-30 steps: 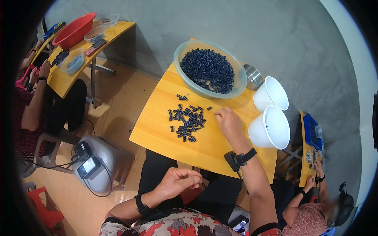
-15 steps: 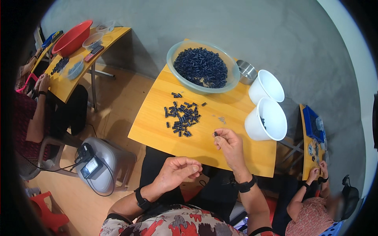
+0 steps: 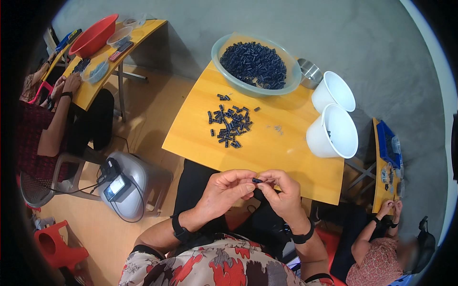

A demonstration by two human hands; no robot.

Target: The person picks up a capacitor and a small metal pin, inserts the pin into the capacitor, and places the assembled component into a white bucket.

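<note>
A small dark plastic piece (image 3: 256, 180) is at the meeting fingertips of my two hands, just off the table's near edge. My right hand (image 3: 281, 189) pinches it between thumb and fingers. The thumb and fingers of my left hand (image 3: 224, 191) are pressed together at the piece's left end; whatever they hold is hidden. Beyond my hands, a loose pile of similar dark pieces (image 3: 232, 125) lies on the yellow wooden table (image 3: 191, 136). Some tiny pale bits (image 3: 277, 128) lie to the right of the pile.
A large pale basin (image 3: 294, 78) full of dark pieces stands at the back, beside a metal bowl (image 3: 310, 74). Two white buckets (image 3: 334, 90) line the right edge; the nearer white bucket (image 3: 329, 148) has some pieces inside. Other people work at tables on both sides.
My right hand has come back toward me with the dark piece. My left hand has moved up and right to meet it. The view has shifted slightly.
</note>
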